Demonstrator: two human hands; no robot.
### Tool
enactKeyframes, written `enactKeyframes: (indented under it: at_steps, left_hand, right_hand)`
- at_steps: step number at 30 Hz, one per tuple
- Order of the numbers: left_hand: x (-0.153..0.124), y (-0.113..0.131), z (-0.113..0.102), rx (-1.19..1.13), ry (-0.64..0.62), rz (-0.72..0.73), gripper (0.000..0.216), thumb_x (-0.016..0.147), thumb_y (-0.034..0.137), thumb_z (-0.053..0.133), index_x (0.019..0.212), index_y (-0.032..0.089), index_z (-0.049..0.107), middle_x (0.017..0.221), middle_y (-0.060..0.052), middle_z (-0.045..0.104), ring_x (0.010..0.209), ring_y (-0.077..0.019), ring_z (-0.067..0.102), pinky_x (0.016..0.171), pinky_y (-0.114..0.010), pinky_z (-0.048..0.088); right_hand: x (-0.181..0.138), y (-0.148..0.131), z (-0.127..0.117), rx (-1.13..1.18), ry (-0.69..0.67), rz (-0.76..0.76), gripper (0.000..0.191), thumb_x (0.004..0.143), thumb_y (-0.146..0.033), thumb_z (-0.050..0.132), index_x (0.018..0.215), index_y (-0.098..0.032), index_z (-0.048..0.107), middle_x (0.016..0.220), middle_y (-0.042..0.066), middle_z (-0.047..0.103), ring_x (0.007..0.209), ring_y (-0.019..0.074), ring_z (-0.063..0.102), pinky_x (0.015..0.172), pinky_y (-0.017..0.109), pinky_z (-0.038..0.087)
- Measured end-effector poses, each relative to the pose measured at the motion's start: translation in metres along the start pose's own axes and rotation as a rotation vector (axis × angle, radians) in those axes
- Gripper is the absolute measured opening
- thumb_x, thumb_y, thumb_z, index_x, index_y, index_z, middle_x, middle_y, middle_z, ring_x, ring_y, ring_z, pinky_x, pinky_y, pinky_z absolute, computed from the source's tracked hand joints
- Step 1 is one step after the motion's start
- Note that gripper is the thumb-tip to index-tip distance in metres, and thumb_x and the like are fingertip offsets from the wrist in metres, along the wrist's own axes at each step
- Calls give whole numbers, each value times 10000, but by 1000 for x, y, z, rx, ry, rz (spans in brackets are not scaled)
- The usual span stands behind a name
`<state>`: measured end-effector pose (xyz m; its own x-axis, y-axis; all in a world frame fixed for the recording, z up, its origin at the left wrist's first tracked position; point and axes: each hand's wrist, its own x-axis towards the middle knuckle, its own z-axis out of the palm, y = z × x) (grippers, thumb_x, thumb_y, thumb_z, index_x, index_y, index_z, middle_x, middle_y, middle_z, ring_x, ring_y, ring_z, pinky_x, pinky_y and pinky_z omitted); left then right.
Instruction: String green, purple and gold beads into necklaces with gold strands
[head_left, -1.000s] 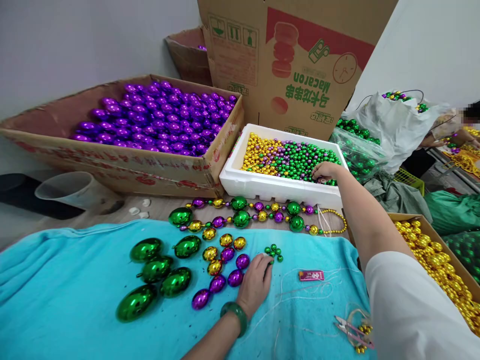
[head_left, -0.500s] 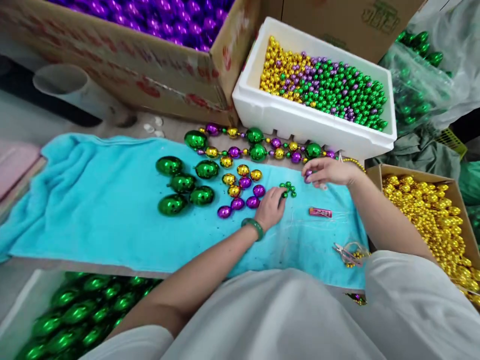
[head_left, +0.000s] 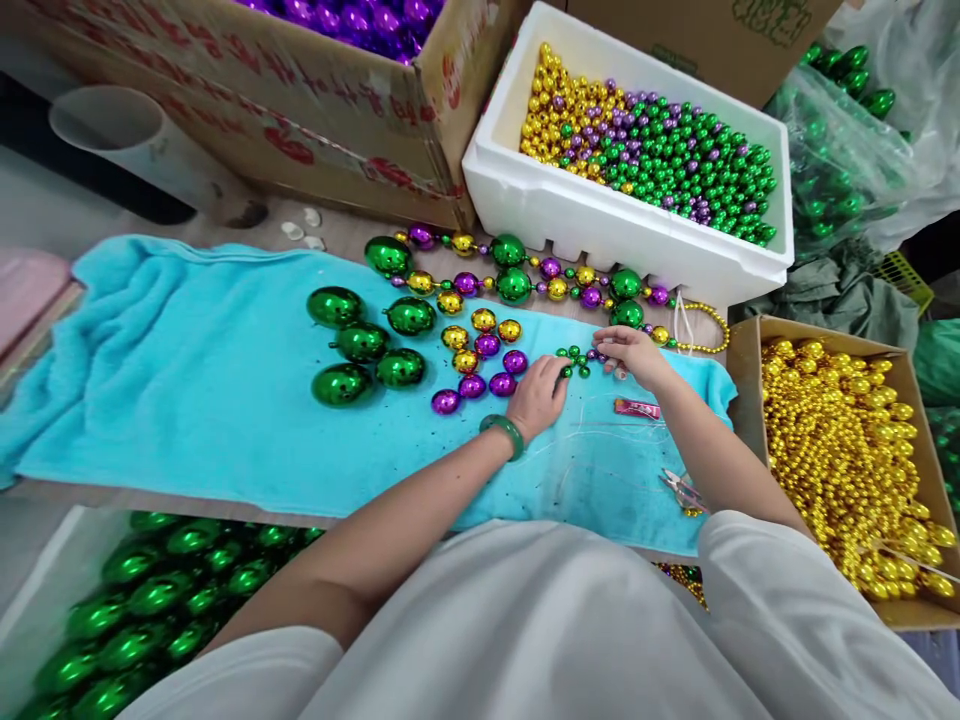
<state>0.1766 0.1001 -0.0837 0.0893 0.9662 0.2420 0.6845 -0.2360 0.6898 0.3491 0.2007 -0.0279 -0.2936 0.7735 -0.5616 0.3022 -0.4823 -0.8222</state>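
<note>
My left hand, a green bangle at its wrist, lies palm down on the turquoise towel. Its fingers are stretched out and touch the edge of a cluster of small green beads. Just right of that cluster, my right hand hovers low with loosely spread fingers. Small purple beads lie at its fingertips, partly hidden. Left of my left hand are medium purple beads, medium gold beads and several large green beads.
A finished-looking bead strand runs behind the towel. Beyond stands a white foam box of small mixed beads. A red-pink tube-like packet, clear thread and pliers lie at right. A carton holds gold beads.
My right hand has moved left and down toward the green beads, bringing small purple beads beside them. My left hand has stayed by the green cluster. The camera view has shifted slightly.
</note>
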Motion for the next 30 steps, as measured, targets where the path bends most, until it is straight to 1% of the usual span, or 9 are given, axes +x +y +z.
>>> enactKeyframes:
  at_steps: [7,13,15,18,21,23,25,27,30]
  left_hand:
    - [-1,-1,1,-14,21,16,273,871,137,461,1135,142,532,1070,-96,589,1041,-201,541,917,-345,467]
    - [-1,-1,1,-24,27,14,273,867,125,460,1130,138,534,1070,-100,592,1037,-202,544,922,-351,470]
    - [-2,-1,0,-20,22,11,274,869,131,459,1134,142,532,1078,-102,591,1045,-208,542,930,-359,468]
    - [-4,-2,-2,-17,19,9,279,879,146,454,1149,154,524,1084,-99,590,1059,-212,540,940,-366,467]
    - [-4,-6,-2,-9,19,10,281,883,155,453,1157,167,517,1075,-93,592,1054,-211,550,932,-369,477]
    - [-4,-9,-1,-2,35,19,274,887,163,454,1153,178,518,1075,-90,594,1055,-212,556,926,-373,484]
    - [-3,-12,0,9,52,29,267,887,170,458,1146,186,523,1074,-87,599,1058,-215,562,919,-377,491]
    - [-3,-13,1,20,64,32,262,886,175,464,1139,188,528,1073,-87,604,1057,-217,568,910,-377,499]
    - [-4,-15,2,28,69,29,256,889,178,464,1136,187,531,1082,-87,606,1052,-213,574,909,-374,505]
  right_hand:
    - [0,4,-11,99,2,26,271,802,-220,567,1065,-162,598,1203,102,629,454,34,516,305,174,271]
    - [-11,-2,-9,-8,38,-39,320,805,-252,539,1111,-172,590,1269,89,590,455,30,506,317,186,280]
    - [-19,-17,-13,-114,58,-98,299,800,-280,547,1071,-169,609,1159,76,642,458,35,492,334,183,287]
    - [-25,-55,-33,-301,147,-249,287,801,-323,551,1026,-166,637,948,56,680,517,61,511,433,184,381]
    - [-14,-105,-69,-514,428,-444,290,813,-303,520,1021,-149,649,895,63,675,627,110,565,584,229,467]
    - [3,-139,-97,-702,640,-509,287,820,-256,483,1014,-135,657,927,82,677,741,153,603,681,262,484]
    - [23,-164,-119,-947,725,-437,277,810,-189,471,992,-140,675,1000,96,677,907,195,610,805,292,472]
    - [43,-180,-131,-1140,696,-282,269,782,-133,496,965,-158,693,1061,103,671,1008,222,594,875,314,450]
    - [66,-185,-132,-1231,632,-143,236,756,-112,559,943,-146,700,1072,139,665,1006,242,602,872,335,453]
